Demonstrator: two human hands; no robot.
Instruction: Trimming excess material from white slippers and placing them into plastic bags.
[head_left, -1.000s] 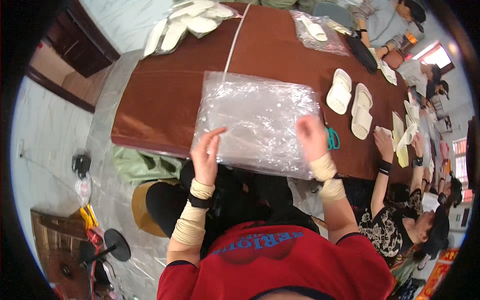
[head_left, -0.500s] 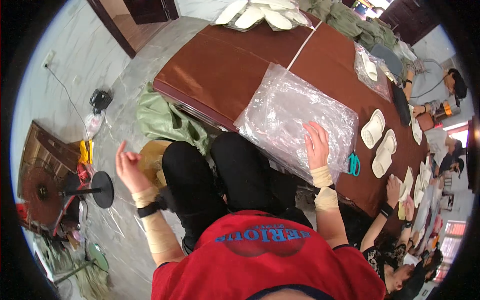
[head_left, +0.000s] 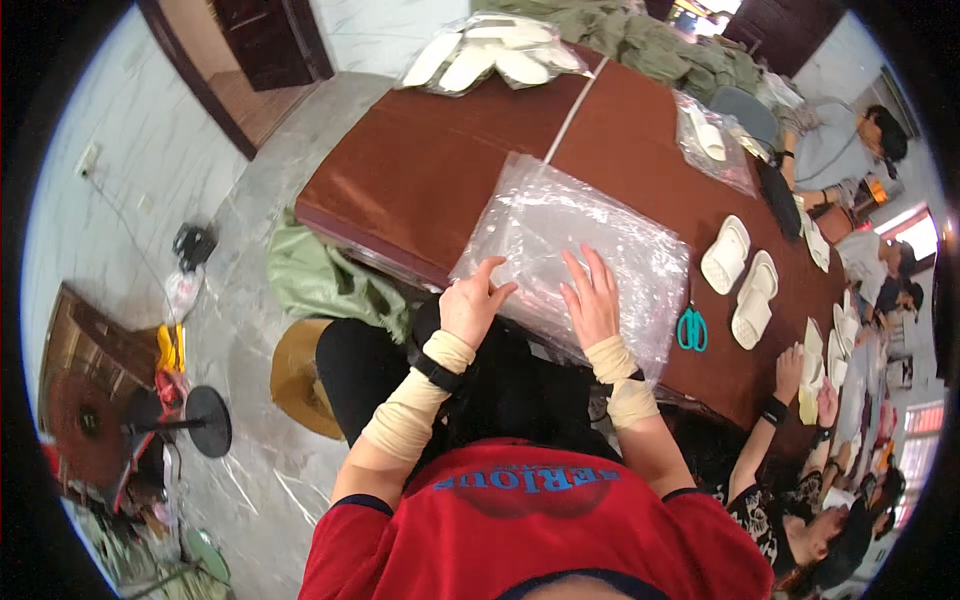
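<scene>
A stack of clear plastic bags [head_left: 610,225] lies flat on the brown table in front of me. My left hand [head_left: 472,305] hovers by the near left edge of the bags, its thumb and fingers apart and nothing held. Over the bags' near part, my right hand [head_left: 594,300] has its fingers spread and is also without a thing in it. Whether its fingertips touch the plastic I cannot tell. Scissors with teal handles [head_left: 691,328] rest just right of the bags. Beyond them lie a cream slipper [head_left: 725,256] and another cream slipper [head_left: 755,302].
The brown table cover [head_left: 380,170] runs far left, where bagged white slippers [head_left: 490,52] are piled. Another bagged slipper [head_left: 708,135] is at the far right. Co-workers sit along the right side, one reaching a hand [head_left: 789,372] toward slippers. A green sack [head_left: 325,270] hangs by the table's left edge.
My left hand has come from beside the stool on the left to the near edge of the bags. My right hand stays over the bags; the whole view has shifted slightly.
</scene>
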